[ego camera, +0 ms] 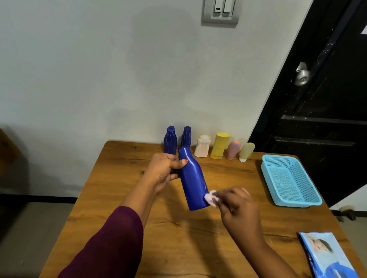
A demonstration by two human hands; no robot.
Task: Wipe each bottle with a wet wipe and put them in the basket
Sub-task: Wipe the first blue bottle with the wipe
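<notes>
From the head camera, the left hand point(163, 172), forearm raised over the wooden table point(189, 251), curls its fingers round the neck of a glossy blue plastic bottle point(193, 182), held tilted with its base lowest. The right hand point(236, 207) pinches a crumpled white wet wipe point(211, 197) against that base. The mesh turquoise basket point(290, 182) sits well apart, at the right.

Seven bottles point(193, 180), one basket point(286, 182), one wipe point(212, 197), one pack point(333, 272)

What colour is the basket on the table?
Light blue basket, seen in the head view.
</notes>
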